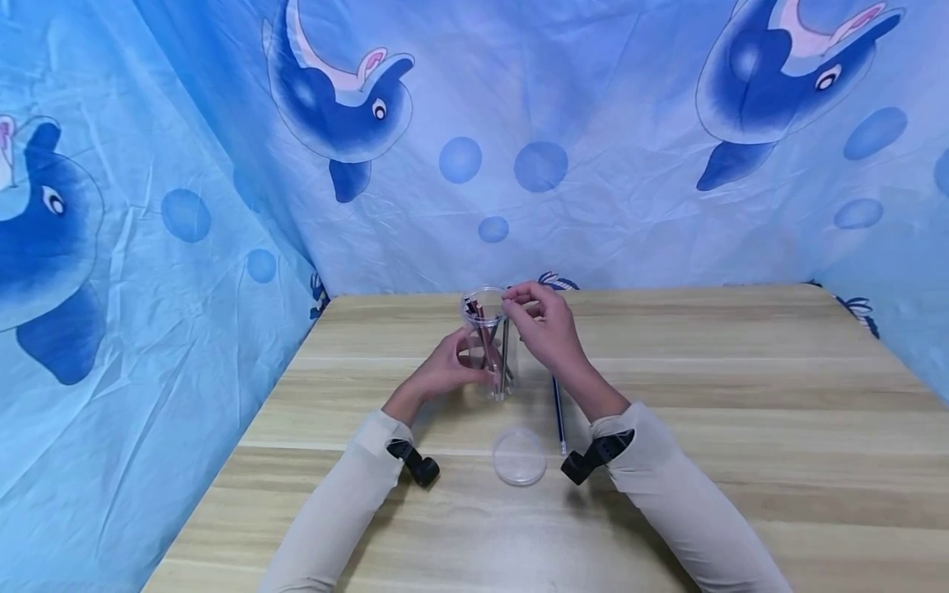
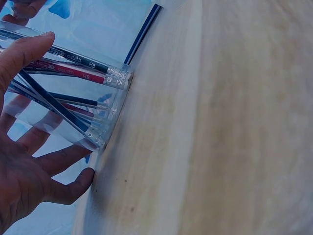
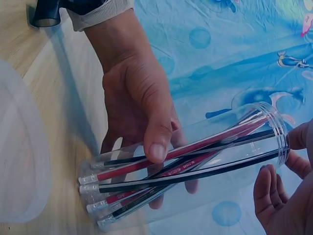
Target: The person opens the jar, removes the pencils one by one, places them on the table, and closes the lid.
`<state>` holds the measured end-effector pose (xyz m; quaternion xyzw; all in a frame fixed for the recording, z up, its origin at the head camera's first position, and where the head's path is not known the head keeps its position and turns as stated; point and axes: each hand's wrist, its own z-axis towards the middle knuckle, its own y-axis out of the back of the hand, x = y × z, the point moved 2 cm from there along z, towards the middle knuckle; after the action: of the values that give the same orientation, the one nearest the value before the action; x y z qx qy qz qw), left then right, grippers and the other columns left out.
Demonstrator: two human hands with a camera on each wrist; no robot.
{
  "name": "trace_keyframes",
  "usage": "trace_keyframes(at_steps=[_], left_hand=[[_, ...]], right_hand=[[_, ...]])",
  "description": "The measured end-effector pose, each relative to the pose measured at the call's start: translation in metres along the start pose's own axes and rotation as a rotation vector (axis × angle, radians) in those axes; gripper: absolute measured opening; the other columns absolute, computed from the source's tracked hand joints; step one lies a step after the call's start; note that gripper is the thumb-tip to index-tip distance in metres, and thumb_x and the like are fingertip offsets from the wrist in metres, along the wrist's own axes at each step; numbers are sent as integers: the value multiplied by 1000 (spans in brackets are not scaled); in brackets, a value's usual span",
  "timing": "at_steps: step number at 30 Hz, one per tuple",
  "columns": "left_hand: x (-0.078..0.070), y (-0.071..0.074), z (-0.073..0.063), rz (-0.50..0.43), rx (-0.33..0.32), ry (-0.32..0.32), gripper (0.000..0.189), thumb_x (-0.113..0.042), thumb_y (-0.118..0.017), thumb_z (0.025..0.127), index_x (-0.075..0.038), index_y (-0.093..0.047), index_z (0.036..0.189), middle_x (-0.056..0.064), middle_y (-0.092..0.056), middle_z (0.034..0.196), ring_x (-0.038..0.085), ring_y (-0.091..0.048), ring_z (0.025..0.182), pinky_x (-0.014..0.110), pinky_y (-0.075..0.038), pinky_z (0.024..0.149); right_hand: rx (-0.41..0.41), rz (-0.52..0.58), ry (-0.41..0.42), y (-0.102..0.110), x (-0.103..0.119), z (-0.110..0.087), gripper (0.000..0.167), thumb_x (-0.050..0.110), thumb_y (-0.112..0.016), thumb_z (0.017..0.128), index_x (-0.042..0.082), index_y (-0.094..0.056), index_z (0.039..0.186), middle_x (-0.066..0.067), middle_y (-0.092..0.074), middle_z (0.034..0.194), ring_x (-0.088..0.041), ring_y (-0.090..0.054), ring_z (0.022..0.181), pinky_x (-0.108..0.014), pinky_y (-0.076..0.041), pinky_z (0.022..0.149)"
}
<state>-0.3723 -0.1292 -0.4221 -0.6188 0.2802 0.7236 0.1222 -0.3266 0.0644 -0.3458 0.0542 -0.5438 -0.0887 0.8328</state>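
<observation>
A clear cylindrical jar (image 1: 485,387) stands on the wooden table, with several pencils (image 3: 186,169) inside. Dark and red striped barrels cross each other, their eraser ends at the bottom. My left hand (image 1: 452,362) grips the jar's side, thumb across the front and fingers behind, as the right wrist view (image 3: 139,98) shows. At the open rim (image 1: 485,290) is my right hand (image 1: 544,321), its bent fingertips beside the top of a dark pencil (image 3: 205,182). No pencil shows between its thumb and fingers.
A round clear lid (image 1: 519,457) lies on the table (image 1: 741,461) in front of the jar. One dark blue pencil (image 1: 559,416) lies right of it, partly under my right forearm. Blue dolphin-print cloth (image 1: 474,107) hangs behind the table and at its sides.
</observation>
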Motion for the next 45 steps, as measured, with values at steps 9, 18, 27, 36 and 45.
trace_keyframes(at_steps=[9,18,27,36,45], left_hand=[[3,2,0,1,2,-11,91,4,-81,77,-22,-39,152,13,-58,138,34,-60,120,46,-45,104],[2,1,2,10,-3,-17,88,4,-82,76,-23,-42,150,10,-60,136,32,-61,118,44,-46,104],[3,1,1,32,-20,-9,96,0,-85,75,-29,-37,153,12,-57,136,35,-59,120,44,-49,101],[2,-1,1,40,-20,-6,95,-1,-85,75,-24,-37,154,14,-59,135,36,-58,121,47,-46,104],[0,1,0,43,-27,14,99,2,-83,75,-22,-32,157,18,-55,138,37,-56,124,46,-47,103]], right_hand=[[-8,6,-44,-3,3,0,19,26,-65,96,10,-72,105,-5,-63,109,-23,-63,95,-41,-52,80],[28,215,-187,0,5,3,22,17,-67,97,2,-69,112,-4,-63,107,-18,-57,96,-33,-46,80],[33,307,-193,1,7,3,21,16,-67,96,1,-67,111,1,-62,97,-16,-56,92,-35,-46,82],[26,335,-117,8,17,2,15,12,-66,97,4,-67,109,1,-62,100,-12,-55,85,-24,-48,76],[69,396,-45,9,27,1,18,8,-63,98,-1,-64,114,-4,-64,108,-17,-60,101,-30,-49,93]])
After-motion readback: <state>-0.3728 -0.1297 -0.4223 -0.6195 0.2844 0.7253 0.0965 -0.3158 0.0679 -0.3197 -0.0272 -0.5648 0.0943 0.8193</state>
